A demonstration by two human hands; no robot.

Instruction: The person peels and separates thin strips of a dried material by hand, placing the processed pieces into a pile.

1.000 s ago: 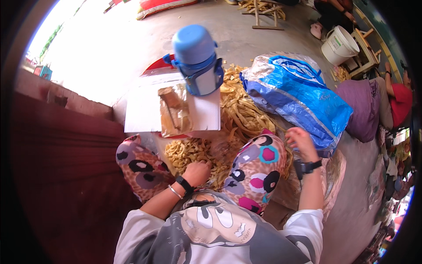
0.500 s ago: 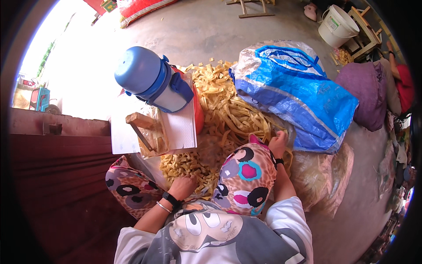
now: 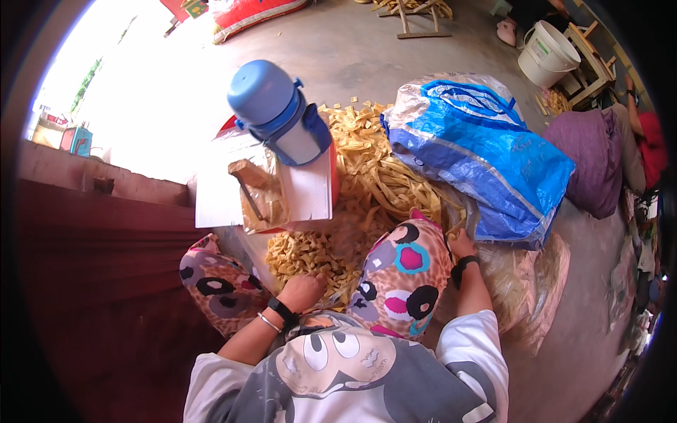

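Observation:
I sit on the floor with patterned trousers, knees apart. My left hand (image 3: 305, 289) rests curled in a small heap of short yellow strips (image 3: 303, 255) between my legs; what its fingers hold is hidden. My right hand (image 3: 461, 244) reaches past my right knee (image 3: 409, 264) into the big pile of long yellow strips (image 3: 374, 169) beside a clear plastic sheet; its fingers are partly hidden. A white board (image 3: 226, 187) in front carries a wooden tool (image 3: 248, 185) in a clear bag.
A blue and white flask (image 3: 278, 113) stands by the board. A large blue woven bag (image 3: 479, 151) lies to the right, a purple cushion (image 3: 592, 158) and white bucket (image 3: 546, 53) beyond it. A dark red wall (image 3: 92, 282) runs along my left.
My right hand moved from the top of my right knee down to the strips beside it. My head turned, shifting the scene right. My left hand stays in the small heap.

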